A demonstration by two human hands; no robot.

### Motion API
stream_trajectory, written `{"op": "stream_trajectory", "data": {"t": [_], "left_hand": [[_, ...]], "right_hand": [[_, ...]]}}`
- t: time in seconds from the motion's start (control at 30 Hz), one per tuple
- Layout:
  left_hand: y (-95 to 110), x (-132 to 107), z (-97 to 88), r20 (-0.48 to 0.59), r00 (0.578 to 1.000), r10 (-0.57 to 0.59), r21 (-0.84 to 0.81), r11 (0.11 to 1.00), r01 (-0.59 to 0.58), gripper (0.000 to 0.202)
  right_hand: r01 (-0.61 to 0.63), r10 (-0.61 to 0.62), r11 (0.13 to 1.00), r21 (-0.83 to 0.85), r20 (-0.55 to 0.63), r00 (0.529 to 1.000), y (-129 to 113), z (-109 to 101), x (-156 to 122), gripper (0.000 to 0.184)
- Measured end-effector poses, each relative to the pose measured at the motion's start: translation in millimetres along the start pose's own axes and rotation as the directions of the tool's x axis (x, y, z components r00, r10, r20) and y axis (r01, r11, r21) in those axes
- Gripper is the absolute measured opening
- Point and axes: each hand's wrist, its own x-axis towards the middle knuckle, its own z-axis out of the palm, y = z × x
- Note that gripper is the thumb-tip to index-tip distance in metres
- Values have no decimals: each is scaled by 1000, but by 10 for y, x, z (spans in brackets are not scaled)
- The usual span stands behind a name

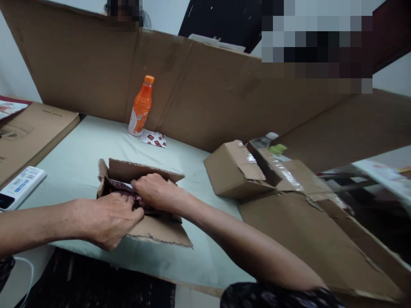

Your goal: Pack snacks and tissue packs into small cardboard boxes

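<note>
Fabric (266, 295), dark and patterned, at the lower edge. Next, left hand (112, 218) bent over the near left side of an open cardboard box (160, 231), fingers curled down onto a printed packet (121, 185) inside. Right hand (156, 190) in the same box from the right, fingertips out of sight; cannot tell for either grip: packet pinched or merely pressed. Long flaps (144, 169) spread outward, presumably to leave the mouth clear for two hands. Off to the right, a large opened carton (276, 226), with a smaller cardboard box (221, 175) just behind. To the left, on the pale green covered tabletop (77, 171), a white labelled device (28, 184), perhaps a power bank, beside a flat brown carton (35, 145), apparently sidelined for working room. Farther back, a red-and-white card (154, 139) marked "Meal" by the foot of an upright orange drink bottle (141, 107), both clear of the arms. Beyond the smaller box, a white-capped clear bottle (260, 142); behind everything, a tall cardboard sheet (96, 68), probably as a screen.
</note>
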Motion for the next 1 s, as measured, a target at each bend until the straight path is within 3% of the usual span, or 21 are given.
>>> {"op": "stream_trajectory", "data": {"t": [0.1, 0.17, 0.2, 0.27, 0.3, 0.37, 0.43, 0.47, 0.53, 0.63, 0.7, 0.8, 0.87, 0.9, 1.0], "left_hand": [[11, -89, -67, 43, 999, -2, 6, 1000, 1, 41], [-11, -267, -144, -35, 999, -4, -36, 999, 3, 51], [-34, -391, -181, -98, 995, -7, -76, 997, -1, 55], [-98, -672, -222, -263, 963, -54, -162, 987, 11, 59], [-135, -808, -213, -346, 932, -105, -196, 980, 38, 59], [-202, -1015, -122, -473, 847, -241, -261, 957, 127, 56], [-235, -1092, 58, -535, 754, -381, -324, 917, 234, 56], [-234, -1079, 167, -546, 715, -436, -352, 894, 276, 60], [-201, -972, 382, -552, 668, -499, -403, 861, 310, 69], [-136, -730, 594, -558, 663, -498, -457, 852, 256, 69], [-121, -602, 644, -585, 654, -480, -461, 860, 219, 60], [-155, -513, 643, -609, 633, -478, -457, 864, 213, 49], [-193, -495, 629, -617, 622, -482, -443, 866, 231, 46], [-211, -488, 625, -630, 613, -477, -427, 872, 240, 45], [-244, -452, 630, -681, 577, -452, -364, 892, 270, 42]], "right_hand": [[35, -35, 999, 4, 114, 993, -2, 36, 211, 20], [51, -53, 998, 24, 90, 995, 57, 55, 120, 21], [49, -51, 998, 48, 31, 998, 101, 68, 8, 22], [34, -7, 991, 131, -205, 979, 199, 112, -302, 25], [34, 36, 982, 186, -359, 933, 247, 146, -474, 26], [61, 128, 958, 280, -609, 782, 320, 240, -792, 28], [86, 203, 936, 342, -721, 663, 349, 365, -1014, 28], [82, 241, 924, 375, -733, 637, 346, 435, -1079, 28], [46, 317, 891, 452, -691, 650, 318, 578, -1121, 31], [11, 364, 834, 552, -564, 741, 257, 758, -1068, 44], [24, 348, 803, 596, -501, 793, 226, 829, -1037, 51], [67, 316, 776, 627, -478, 819, 219, 853, -1045, 56], [96, 318, 776, 623, -518, 794, 254, 821, -1043, 56], [106, 334, 783, 613, -558, 760, 284, 795, -1024, 56], [97, 398, 823, 559, -691, 603, 399, 708, -872, 60]]}}
